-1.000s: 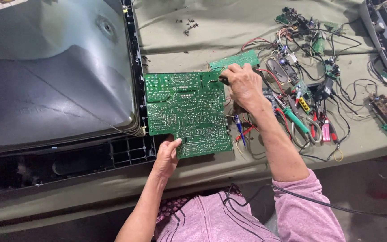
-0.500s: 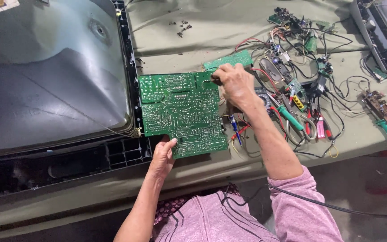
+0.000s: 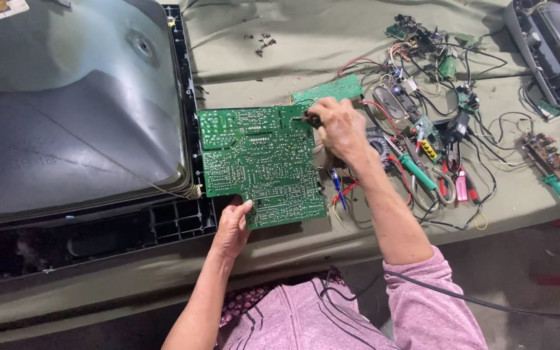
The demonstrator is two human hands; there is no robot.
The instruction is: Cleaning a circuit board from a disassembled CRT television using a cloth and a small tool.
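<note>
A large green circuit board (image 3: 260, 162), solder side up, lies on the cloth-covered table. My left hand (image 3: 232, 228) grips its near edge, thumb on top. My right hand (image 3: 336, 128) is closed around a dark tool (image 3: 310, 119) whose tip touches the board's far right corner. A black cable (image 3: 461, 299) runs from under my right arm off to the right. A smaller green board (image 3: 329, 89) lies just beyond my right hand.
A big grey picture tube in a black frame (image 3: 66, 116) fills the left. Loose boards, wires (image 3: 422, 58), a green-handled screwdriver (image 3: 419, 172), pliers (image 3: 448, 185) and small screws (image 3: 262, 40) lie to the right and behind. Another grey casing (image 3: 552, 52) sits far right.
The view has shifted slightly, so everything sits a little further left. My right hand has eased down along the board's far right corner. My left hand keeps its grip.
</note>
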